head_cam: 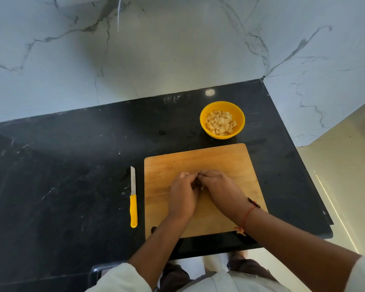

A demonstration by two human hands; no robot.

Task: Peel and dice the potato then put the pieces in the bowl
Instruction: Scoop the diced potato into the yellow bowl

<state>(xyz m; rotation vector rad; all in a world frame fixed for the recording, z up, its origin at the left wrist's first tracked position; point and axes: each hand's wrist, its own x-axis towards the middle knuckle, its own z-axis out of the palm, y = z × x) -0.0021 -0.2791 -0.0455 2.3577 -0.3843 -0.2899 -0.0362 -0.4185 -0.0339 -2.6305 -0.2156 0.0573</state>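
Observation:
A yellow bowl (222, 119) holding several pale diced potato pieces (220, 122) stands on the black counter just beyond the wooden cutting board (219, 159). My left hand (182, 193) and my right hand (218, 187) meet over the middle of the board. Their fingers are curled inward and the fingertips touch each other. Whatever lies between the palms is hidden. A knife with a yellow handle (133, 197) lies on the counter left of the board, blade pointing away from me.
The black stone counter (61, 175) stretches far to the left. Its right edge (316, 186) drops to a pale floor close beside the board. A white marble wall rises behind the bowl.

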